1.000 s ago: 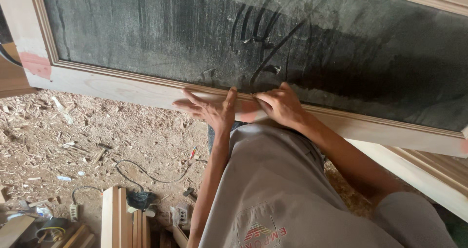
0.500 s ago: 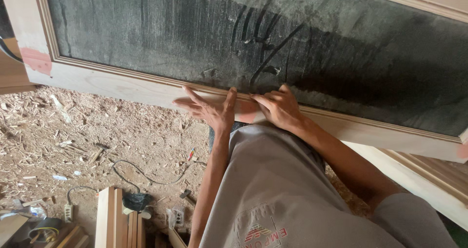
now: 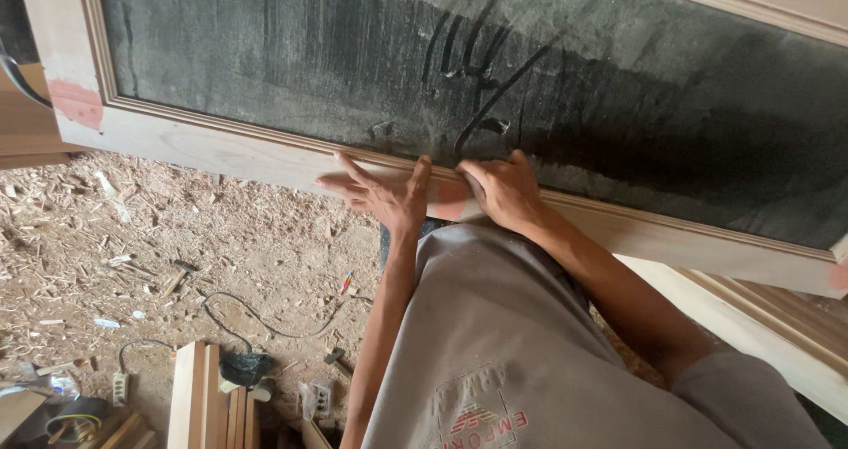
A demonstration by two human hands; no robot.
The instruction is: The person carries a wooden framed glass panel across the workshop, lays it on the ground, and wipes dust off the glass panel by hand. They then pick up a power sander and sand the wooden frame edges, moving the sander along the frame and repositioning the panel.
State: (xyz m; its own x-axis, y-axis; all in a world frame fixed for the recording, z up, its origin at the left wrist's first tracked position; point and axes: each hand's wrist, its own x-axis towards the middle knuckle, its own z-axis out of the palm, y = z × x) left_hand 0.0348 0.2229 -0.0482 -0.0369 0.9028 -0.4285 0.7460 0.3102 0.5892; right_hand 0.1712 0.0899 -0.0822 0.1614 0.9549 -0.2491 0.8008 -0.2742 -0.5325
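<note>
Sawdust and wood shavings cover the workshop floor below us, where a black cable and stacked pale timber offcuts lie near our grey shirt. Just beyond, we press both hands on the pale wooden frame rail of a large panel: our left hand lies flat, fingers spread apart, and our right hand rests just beside it, fingers curled together on the moulded edge. Beyond the rail stretches the dusty dark glass pane.
</note>
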